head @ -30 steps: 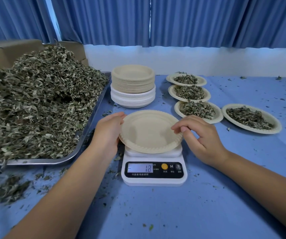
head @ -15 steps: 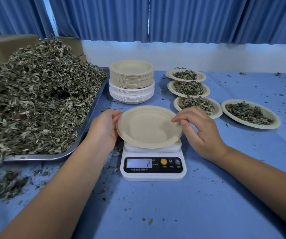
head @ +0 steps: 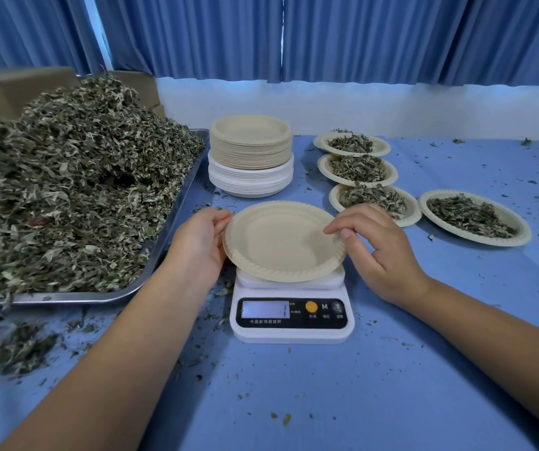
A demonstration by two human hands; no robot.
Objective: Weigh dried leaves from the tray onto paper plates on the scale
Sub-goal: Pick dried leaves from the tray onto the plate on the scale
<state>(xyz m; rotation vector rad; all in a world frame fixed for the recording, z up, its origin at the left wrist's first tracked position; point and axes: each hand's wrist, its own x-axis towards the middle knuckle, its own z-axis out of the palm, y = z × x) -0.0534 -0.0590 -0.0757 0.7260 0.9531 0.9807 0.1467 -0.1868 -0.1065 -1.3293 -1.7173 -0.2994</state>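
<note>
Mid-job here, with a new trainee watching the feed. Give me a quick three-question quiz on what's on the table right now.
1. True or false: the plate at the scale, gripped at its rim by the left hand and the right hand, already has leaves in it.
2. Multiple choice: how many filled plates lie to the right of the scale? A. two B. four C. six
3. Fill in: the tray heaped with dried leaves sits on the person's ____ side.

Key: 1 false; 2 B; 3 left.
</note>
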